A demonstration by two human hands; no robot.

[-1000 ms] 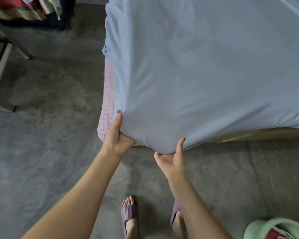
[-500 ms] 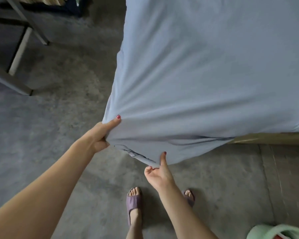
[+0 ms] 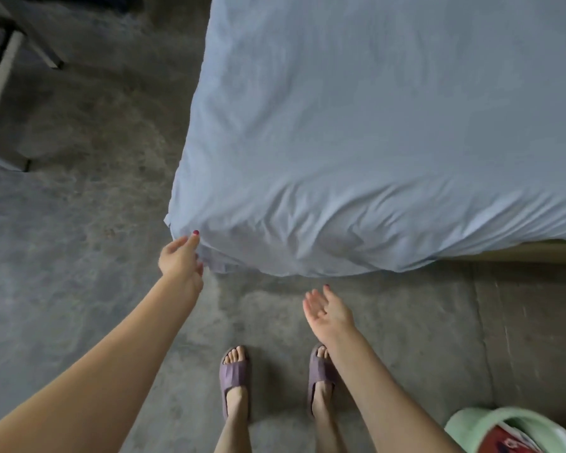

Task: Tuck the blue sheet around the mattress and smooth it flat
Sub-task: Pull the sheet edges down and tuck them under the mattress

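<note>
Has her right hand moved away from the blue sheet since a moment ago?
Yes. The right hand pinched the blue sheet at the mattress corner before; now it hangs open below that corner, toward her feet, over the concrete floor.

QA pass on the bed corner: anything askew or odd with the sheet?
Yes. The blue sheet is bunched in wrinkles at the near corner, and a loose flap hangs by the left hand, not flat. The right hand is open, off the cloth. No tears or spills visible.
</note>
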